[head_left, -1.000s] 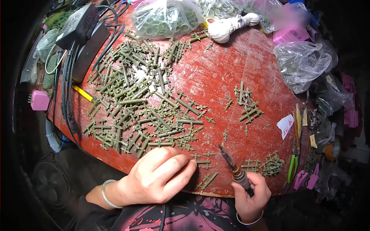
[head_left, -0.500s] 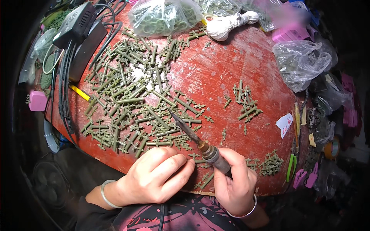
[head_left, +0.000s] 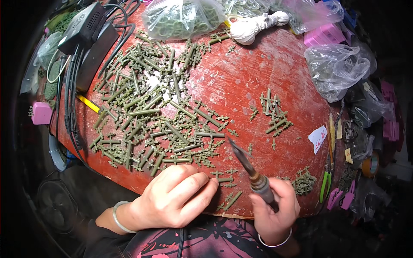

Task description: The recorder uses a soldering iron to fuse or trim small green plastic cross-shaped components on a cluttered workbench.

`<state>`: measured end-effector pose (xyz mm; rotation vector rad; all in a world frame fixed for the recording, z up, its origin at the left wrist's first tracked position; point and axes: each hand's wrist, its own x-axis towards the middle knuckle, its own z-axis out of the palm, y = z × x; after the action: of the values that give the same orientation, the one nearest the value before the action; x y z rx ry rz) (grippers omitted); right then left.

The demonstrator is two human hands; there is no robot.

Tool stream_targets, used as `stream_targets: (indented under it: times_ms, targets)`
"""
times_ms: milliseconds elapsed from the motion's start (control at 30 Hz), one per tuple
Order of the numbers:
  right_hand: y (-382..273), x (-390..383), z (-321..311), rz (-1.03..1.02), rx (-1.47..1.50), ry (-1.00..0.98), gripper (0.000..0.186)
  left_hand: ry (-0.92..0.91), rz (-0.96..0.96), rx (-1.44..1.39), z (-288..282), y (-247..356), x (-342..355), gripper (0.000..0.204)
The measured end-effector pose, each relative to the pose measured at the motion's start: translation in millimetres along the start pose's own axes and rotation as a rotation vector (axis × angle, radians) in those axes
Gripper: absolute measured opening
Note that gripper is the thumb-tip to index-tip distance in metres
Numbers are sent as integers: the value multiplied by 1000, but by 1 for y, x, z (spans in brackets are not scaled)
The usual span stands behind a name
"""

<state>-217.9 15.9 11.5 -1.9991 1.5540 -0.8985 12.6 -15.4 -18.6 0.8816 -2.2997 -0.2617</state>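
Note:
My right hand (head_left: 277,210) grips a soldering iron (head_left: 260,182) by its grey handle. Its dark, blade-like tip points up and to the left, above the table. At the table's near edge my left hand (head_left: 174,195) is closed, its fingers curled together; whatever they may hold is hidden behind them. A short green rod (head_left: 224,179) lies just right of the left fingertips, with small branched pieces around it. Another green rod (head_left: 233,201) rests between the two hands. Beyond the left hand spreads a large heap of green rods and small branched green pieces (head_left: 146,103).
On the red table (head_left: 241,77) sit a small cluster of green pieces (head_left: 275,112) and a pile (head_left: 304,182) at right. Clear bags (head_left: 185,19) and a white cloth bundle (head_left: 256,28) line the back. A black box (head_left: 84,28) with cables stands left; green-handled pliers (head_left: 325,187) lie right.
My right hand has moved to the right with the soldering iron, bringing the tip away from the heap. My left hand has stayed in place.

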Motion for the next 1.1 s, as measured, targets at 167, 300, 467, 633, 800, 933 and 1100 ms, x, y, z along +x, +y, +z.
stream_targets:
  times_ms: [167,300,467,633,800,933,1100]
  targets:
    - [14,-42,-23,98,-112,-99,35,20,-4,-17,0,1,0,41]
    - [8,-50,-27,192,-204,-148,27,-7,-54,-66,-1,1,1,40]
    - [8,-51,-27,204,-223,-160,25,-11,-56,-68,-1,1,1,39]
    - [9,-50,-25,184,-247,-162,24,-14,-55,-76,-1,0,2,39]
    - [8,-51,-25,186,-272,-180,23,23,-36,-60,1,0,2,40]
    - [7,-49,-24,188,-268,-183,23,25,-38,-61,1,-1,1,42]
    - [8,-49,-24,199,-266,-191,23,-9,-56,-81,-2,0,2,38]
